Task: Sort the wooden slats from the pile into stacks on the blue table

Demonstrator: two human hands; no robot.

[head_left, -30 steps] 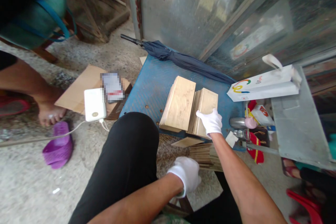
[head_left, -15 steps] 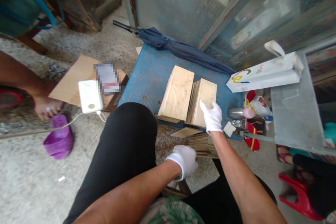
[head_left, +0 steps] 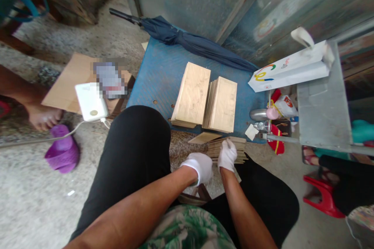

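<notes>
Two stacks of thin wooden boards stand side by side on a blue bench: the left stack (head_left: 192,95) and the right stack (head_left: 221,105). Below the bench edge, between my knees, lies a lower stack of boards (head_left: 241,149), with a loose board (head_left: 204,137) at its far left corner. My right hand (head_left: 228,156), in a white glove, is at this lower stack with its fingers drawn together; what they grip is hidden. Left of it, my left hand (head_left: 199,166), also white-gloved, is closed, its fingertips turned away from view.
A folded dark umbrella (head_left: 193,42) lies along the back of the blue bench (head_left: 146,85). At right are a white paper bag (head_left: 292,68), a metal flask (head_left: 258,114) and a red stool (head_left: 320,198). A white power bank (head_left: 91,103) and phone rest on cardboard at left.
My right hand has left the right stack on the bench and come down toward me to the lower stack. My left hand stays closed nearby. The whole view has shifted slightly.
</notes>
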